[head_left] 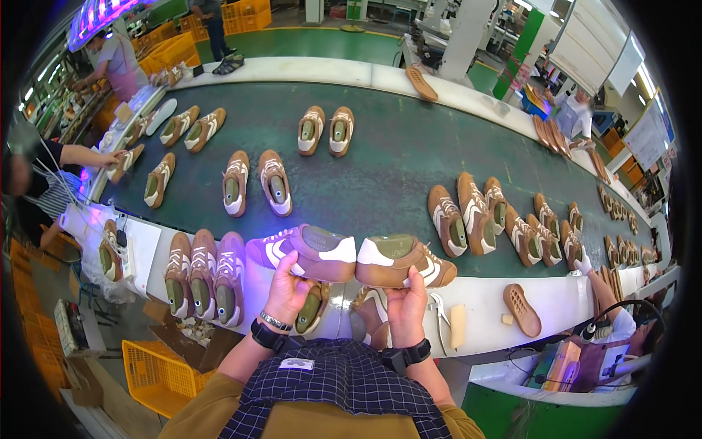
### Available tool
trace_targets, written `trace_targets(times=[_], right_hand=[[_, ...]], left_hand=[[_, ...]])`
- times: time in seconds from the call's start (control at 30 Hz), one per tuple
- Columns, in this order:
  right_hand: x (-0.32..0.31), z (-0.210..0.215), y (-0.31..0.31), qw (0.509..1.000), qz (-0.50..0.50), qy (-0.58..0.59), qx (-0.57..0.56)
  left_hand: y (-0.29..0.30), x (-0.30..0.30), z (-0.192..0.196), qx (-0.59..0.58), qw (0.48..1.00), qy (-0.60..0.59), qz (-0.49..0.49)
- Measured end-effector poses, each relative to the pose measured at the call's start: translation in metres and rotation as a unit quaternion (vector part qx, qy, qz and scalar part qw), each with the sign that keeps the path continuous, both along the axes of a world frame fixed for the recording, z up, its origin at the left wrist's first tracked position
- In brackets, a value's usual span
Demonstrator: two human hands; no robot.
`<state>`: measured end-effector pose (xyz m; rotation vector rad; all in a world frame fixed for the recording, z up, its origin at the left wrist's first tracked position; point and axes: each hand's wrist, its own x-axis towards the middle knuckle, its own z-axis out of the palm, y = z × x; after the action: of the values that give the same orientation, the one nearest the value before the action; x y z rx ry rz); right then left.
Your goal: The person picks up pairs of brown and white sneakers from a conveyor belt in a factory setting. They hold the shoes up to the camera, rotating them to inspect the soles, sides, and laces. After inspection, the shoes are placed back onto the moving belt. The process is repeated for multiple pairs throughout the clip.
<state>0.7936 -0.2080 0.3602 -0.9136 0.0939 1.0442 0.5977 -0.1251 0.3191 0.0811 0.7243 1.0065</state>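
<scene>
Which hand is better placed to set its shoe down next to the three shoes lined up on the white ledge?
Probably the left hand: its shoe hangs right beside the three shoes; the right hand is farther away.

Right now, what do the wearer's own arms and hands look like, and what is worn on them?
Both hands are bare, no gloves. The left hand has a thin metal bracelet at the wrist and a black watch-like band just below it. The right hand has a black wrist band too. Mustard-brown sleeves cover the forearms, beside a dark checked apron.
</scene>
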Motion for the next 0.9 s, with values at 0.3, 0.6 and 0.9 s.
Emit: trace_targets(times=[0.3, 0.6, 0.9], right_hand=[[-0.002, 0.001, -0.002, 0.999, -0.018, -0.020, -0.020], [-0.005, 0.000, -0.004, 0.996, -0.018, -0.084, -0.001], [0.001, 0.001, -0.010, 0.987, 0.008, -0.162, -0.017]], left_hand=[[0.000, 0.004, 0.002, 0.001, 1.000, 0.003, -0.009], [0.004, 0.000, 0.000, 0.034, 0.999, 0.037, 0.012], [0.001, -0.005, 0.022, 0.088, 0.989, 0.116, 0.012]])
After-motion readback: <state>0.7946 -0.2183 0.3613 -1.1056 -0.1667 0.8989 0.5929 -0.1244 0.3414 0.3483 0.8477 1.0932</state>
